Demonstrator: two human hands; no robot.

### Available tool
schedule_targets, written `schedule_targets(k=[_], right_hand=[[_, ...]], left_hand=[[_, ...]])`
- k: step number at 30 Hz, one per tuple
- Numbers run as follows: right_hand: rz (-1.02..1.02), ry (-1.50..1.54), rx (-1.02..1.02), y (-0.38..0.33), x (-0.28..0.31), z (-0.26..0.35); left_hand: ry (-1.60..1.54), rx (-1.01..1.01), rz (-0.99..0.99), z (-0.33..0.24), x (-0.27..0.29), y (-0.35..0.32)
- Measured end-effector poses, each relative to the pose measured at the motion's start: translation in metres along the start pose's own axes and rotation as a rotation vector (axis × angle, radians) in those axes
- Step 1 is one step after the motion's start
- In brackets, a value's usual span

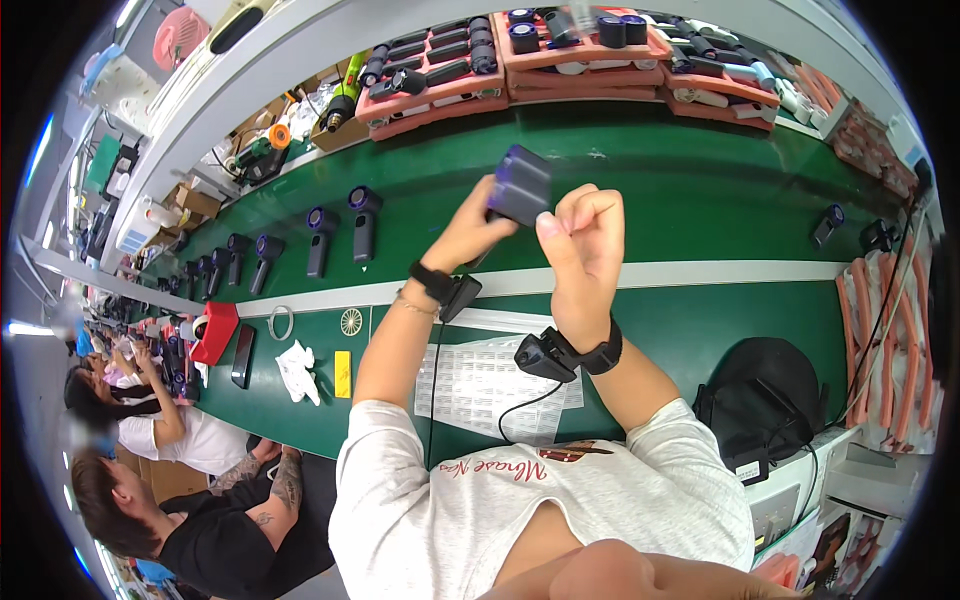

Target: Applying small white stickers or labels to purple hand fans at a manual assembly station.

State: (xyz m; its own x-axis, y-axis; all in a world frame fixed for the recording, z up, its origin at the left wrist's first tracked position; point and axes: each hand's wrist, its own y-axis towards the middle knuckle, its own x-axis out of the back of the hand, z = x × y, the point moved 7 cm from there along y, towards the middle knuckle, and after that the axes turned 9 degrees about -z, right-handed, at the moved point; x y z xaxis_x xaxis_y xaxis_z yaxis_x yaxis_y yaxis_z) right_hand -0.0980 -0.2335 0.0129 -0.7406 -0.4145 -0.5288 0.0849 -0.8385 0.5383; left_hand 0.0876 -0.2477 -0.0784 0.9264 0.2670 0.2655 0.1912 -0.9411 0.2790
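Observation:
My left hand (472, 226) grips a dark grey handheld fan (524, 190) with a purple sheen, slightly blurred, over the green work surface (640, 190). Close beside its lower right edge is my right hand (588, 240), fingers curled in and thumb against them. Whatever may be between those fingers is too small to make out. Each wrist wears a black strap with a small camera. Below my arms lie white sheets of printed labels (480, 385).
More handheld fans (364, 228) lie in a row to the left, and one fan (828, 226) at the right. Pink foam trays (430, 95) of parts line the back. A red holder (214, 335), a yellow block (342, 374) and a black bag (765, 395) are nearby. Co-workers sit at left.

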Motion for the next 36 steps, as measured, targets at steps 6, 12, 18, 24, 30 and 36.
schedule_targets(k=[6,12,18,24,30,36], right_hand=[[-0.020,0.030,0.089,0.012,0.019,0.024],[-0.001,0.041,0.099,0.021,0.032,0.029],[0.068,0.031,0.006,0.016,0.016,0.016],[0.365,-0.301,-0.037,-0.003,-0.011,-0.002],[0.747,-0.751,0.250,-0.033,-0.035,-0.019],[0.823,-0.794,0.296,-0.041,-0.038,-0.027]], left_hand=[[0.737,-0.239,0.176,0.056,-0.049,0.023],[0.660,-0.232,0.108,0.026,-0.038,0.004],[0.712,-0.132,0.135,-0.013,0.003,-0.098],[0.722,0.023,0.062,0.010,0.027,-0.148],[0.436,-0.008,-0.232,-0.032,0.032,-0.134],[0.373,-0.079,-0.375,-0.079,0.037,-0.127]])
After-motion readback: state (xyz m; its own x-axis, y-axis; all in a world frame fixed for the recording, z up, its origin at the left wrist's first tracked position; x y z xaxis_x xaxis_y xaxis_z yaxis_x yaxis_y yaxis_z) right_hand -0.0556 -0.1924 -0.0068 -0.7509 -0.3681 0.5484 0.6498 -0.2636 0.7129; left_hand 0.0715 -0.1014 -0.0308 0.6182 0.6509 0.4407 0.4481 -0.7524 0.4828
